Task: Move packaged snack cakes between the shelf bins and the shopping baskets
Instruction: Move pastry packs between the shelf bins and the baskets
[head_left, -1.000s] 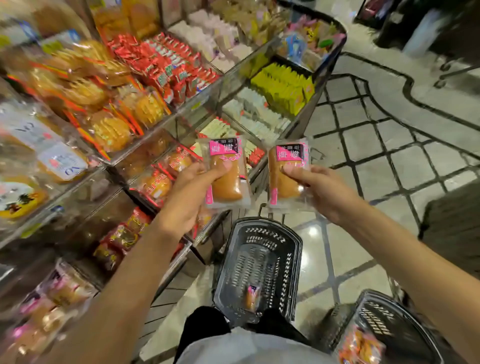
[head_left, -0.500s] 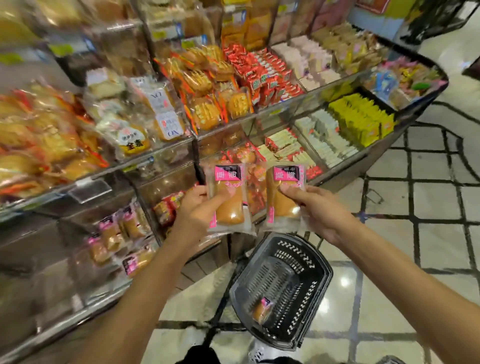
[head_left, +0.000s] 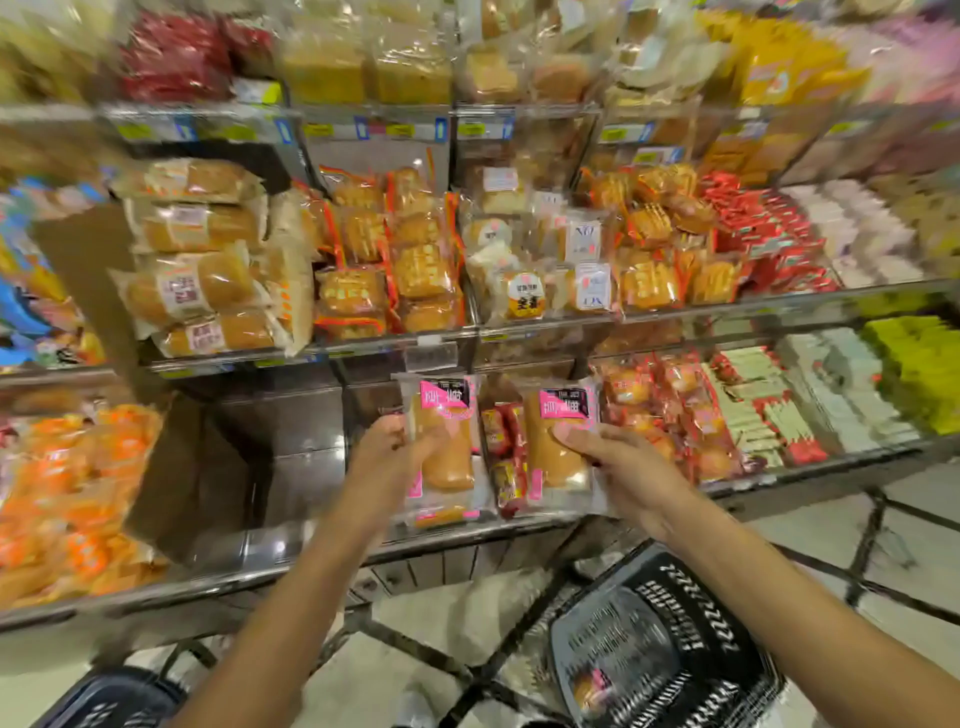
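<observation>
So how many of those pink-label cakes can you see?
4. One is in the left hand, one in the right hand; a third lies in the bin below the left one, and a fourth in the black basket. More may be hidden.

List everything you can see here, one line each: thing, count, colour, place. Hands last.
pink-labelled snack cake, left: one, golden with pink label, in front of the lower shelf bin
pink-labelled snack cake, right: one, same colours, beside the first
black basket: one, on the floor at lower right, one small packet inside
dark basket: one, blue-black, bottom left corner, mostly cut off
long bread loaves: several, golden, middle shelf left
red-trimmed cakes: many, golden, middle shelf centre
red packets: many, middle shelf right
yellow-green packets: many, lower shelf far right
orange packets: many, blurred, lower left
left hand: grips the left cake
right hand: grips the right cake
</observation>
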